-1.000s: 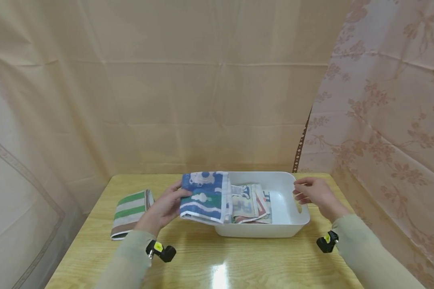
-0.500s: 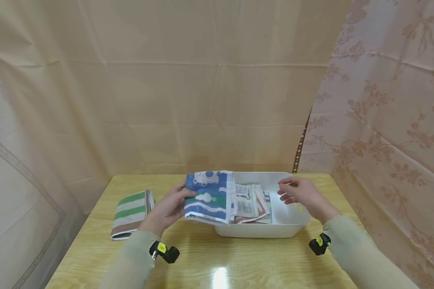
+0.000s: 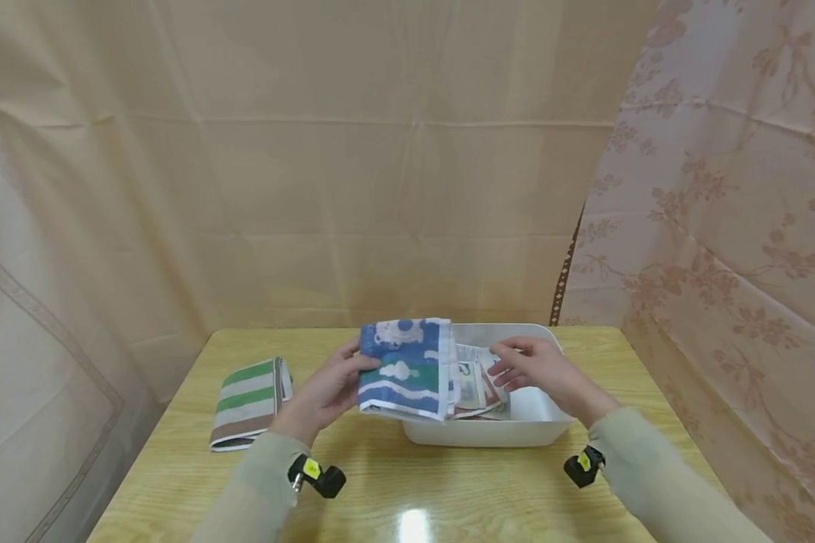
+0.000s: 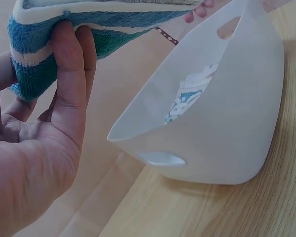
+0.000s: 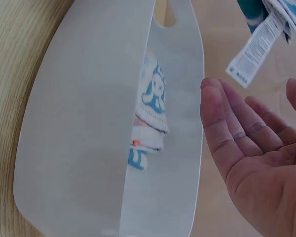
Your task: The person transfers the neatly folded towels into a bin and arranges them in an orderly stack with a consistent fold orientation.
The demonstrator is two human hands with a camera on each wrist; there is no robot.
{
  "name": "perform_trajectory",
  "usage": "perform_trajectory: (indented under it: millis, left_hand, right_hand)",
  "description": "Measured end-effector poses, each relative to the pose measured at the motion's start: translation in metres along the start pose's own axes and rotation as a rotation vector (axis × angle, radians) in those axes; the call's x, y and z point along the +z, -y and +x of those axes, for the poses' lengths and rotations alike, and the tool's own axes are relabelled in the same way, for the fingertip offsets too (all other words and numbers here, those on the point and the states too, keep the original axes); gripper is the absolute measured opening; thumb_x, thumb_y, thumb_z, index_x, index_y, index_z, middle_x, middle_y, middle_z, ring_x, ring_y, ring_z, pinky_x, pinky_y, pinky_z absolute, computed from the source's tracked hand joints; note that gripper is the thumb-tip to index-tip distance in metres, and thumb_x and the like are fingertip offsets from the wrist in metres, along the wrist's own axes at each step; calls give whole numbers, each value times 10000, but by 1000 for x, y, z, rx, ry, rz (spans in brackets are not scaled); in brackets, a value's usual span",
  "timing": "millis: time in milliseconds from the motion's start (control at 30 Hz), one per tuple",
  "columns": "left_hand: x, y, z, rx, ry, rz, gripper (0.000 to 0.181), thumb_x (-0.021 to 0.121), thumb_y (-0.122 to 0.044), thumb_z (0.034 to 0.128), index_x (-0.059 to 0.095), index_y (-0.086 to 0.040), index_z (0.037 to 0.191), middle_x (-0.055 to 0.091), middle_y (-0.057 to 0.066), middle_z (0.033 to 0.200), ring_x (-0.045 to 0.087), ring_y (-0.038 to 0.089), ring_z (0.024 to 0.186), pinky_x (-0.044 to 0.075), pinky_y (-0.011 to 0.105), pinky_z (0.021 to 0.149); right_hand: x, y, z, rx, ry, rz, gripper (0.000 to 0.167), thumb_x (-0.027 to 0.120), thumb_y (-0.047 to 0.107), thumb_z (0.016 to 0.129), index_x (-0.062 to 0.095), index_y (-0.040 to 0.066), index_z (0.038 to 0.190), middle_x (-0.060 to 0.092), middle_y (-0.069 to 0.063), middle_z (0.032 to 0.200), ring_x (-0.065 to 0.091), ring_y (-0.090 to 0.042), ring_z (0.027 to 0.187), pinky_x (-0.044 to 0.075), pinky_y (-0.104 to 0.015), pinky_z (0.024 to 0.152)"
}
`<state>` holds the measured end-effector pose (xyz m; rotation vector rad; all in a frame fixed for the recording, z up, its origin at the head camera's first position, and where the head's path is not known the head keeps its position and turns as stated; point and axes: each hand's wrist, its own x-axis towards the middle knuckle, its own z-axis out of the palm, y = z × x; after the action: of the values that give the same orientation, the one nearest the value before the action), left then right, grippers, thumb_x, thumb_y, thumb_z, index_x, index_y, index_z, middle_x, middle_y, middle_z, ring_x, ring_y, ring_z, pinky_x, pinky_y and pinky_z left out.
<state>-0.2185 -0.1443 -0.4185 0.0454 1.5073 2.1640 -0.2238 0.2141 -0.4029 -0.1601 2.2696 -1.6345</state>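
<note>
At wood tbl [image 3: 380,490], w/ striped towel [image 3: 247,401] on L side. Pinching blue towel [image 3: 401,369] in L hand [image 3: 329,391], up by L end of white bin [image 3: 489,434]. Holding nothing in R hand [image 3: 542,369], w/ fingers [image 5: 214,106] loosely bent, nr towel's white tag [image 5: 256,49], above bin w/ pale towels [image 5: 153,94] inside. Backed by tan curtain [image 3: 380,188].

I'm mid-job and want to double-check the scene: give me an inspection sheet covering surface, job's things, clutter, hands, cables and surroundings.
Surface: wooden table, glare spot at the near side.
Job's things: blue towel held up, off the table; folded cloths inside the white bin; striped towel lying folded at the left.
Clutter: nothing seen.
Hands: left hand grips the blue towel; right hand holds nothing, raised over the bin.
Cables: nothing seen.
Surroundings: beige curtain behind, flowered curtain at right.
</note>
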Motion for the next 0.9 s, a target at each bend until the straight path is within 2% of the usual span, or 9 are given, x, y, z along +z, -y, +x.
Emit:
perform_trajectory:
  millis: [333,600,767,900]
  left_hand:
    - [9,-1,3,26,14,16,677,626,-84,974,373,-270,1573,537,160,1439,652,261,1160,573,385,963]
    - [11,4,7,20,5,14,674,639,-78,958,399,-270,1558,546,167,1426,647,281,1165,565,413,975]
    - [13,7,9,24,3,13,649,636,-66,952,427,-250,1538,582,160,1382,662,274,1133,577,405,951]
    - [16,9,9,24,0,10,648,635,-61,949,436,-253,1535,598,152,1361,664,271,1124,579,403,946]
  right_hand:
    - [12,5,-3,-15,45,-6,541,591,447,1030,571,26,1369,700,-232,1184,715,-326,986,606,-392,892]
    - [21,9,-4,-52,99,36,523,550,408,1059,553,-6,1378,690,-206,1176,700,-332,1016,585,-507,921]
    - [26,8,-2,-58,108,44,594,541,488,1043,551,-1,1380,690,-182,1165,697,-349,1016,604,-480,881]
    - [30,9,-2,-60,101,38,625,522,524,1039,559,-2,1374,688,-173,1161,702,-307,973,616,-424,842]
